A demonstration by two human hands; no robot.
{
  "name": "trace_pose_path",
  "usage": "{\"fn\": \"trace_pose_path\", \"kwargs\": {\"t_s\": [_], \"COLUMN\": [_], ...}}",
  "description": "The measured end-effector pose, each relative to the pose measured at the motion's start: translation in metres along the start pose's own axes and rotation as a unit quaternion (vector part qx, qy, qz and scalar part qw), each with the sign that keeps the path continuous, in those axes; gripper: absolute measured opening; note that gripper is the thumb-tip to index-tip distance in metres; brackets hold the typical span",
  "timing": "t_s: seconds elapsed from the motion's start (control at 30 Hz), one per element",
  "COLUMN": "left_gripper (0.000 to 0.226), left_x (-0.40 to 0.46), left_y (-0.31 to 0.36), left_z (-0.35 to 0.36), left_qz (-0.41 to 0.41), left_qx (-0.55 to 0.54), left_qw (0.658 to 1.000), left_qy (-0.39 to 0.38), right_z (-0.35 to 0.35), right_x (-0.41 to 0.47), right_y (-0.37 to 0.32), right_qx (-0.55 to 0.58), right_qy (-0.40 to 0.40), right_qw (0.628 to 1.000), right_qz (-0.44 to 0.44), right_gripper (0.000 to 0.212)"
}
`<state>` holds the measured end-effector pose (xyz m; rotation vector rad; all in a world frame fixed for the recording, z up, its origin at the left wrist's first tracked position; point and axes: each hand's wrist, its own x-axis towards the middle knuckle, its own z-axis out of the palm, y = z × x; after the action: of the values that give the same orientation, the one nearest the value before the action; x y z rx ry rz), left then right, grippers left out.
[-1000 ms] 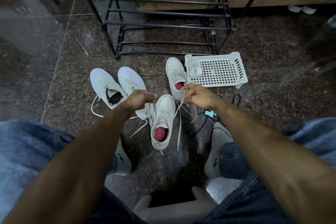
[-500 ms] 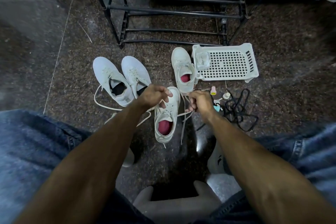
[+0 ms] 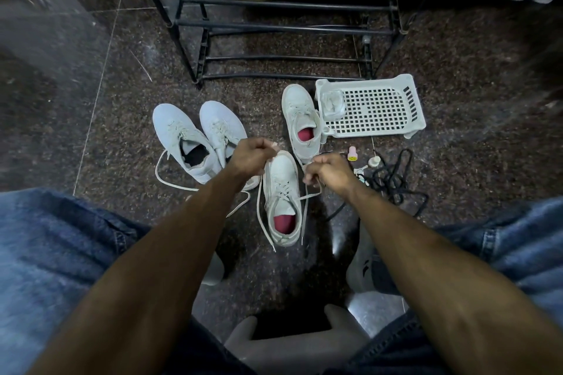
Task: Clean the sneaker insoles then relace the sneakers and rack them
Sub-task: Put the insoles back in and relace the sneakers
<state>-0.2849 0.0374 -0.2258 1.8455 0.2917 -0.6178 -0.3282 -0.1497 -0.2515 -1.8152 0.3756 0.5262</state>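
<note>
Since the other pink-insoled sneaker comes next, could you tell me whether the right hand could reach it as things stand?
Probably yes: that sneaker lies just beyond the right hand with nothing between, but the hand pinches a lace now.

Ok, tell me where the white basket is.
On the floor, right of centre in the head view: the white basket sits before the shoe rack, beside a red-lined sneaker.

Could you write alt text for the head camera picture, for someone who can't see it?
Seen from above, a seated person's left hand and right hand each pinch a lace end of a white sneaker on a dark stone floor. Three more pale sneakers, a white basket and a black shoe rack lie beyond.
</note>
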Motion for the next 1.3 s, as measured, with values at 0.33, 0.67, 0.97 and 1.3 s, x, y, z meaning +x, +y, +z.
{"fn": "trace_pose_path", "kwargs": {"t_s": [0.33,0.67,0.97,1.3], "left_gripper": [0.018,0.015,0.017,0.019], "left_x": [-0.005,-0.016,-0.019,-0.012], "left_y": [0.016,0.028,0.055,0.078], "left_z": [0.012,0.011,0.003,-0.008], "left_qz": [0.037,0.027,0.121,0.162], "left_qx": [-0.01,0.044,0.159,-0.056], "left_qw": [0.995,0.978,0.944,0.974], "left_qy": [-0.096,-0.2,-0.262,-0.15], "right_z": [-0.007,0.007,0.014,-0.004], "right_x": [0.004,0.008,0.002,0.016], "right_y": [-0.075,-0.039,-0.042,-0.038], "right_qx": [-0.021,0.092,-0.108,0.012], "right_qy": [-0.088,-0.049,-0.256,-0.095], "right_qw": [0.992,0.987,0.932,0.987], "right_qz": [-0.085,0.118,0.231,0.131], "right_gripper": [0.025,0.046,0.046,0.013]}}
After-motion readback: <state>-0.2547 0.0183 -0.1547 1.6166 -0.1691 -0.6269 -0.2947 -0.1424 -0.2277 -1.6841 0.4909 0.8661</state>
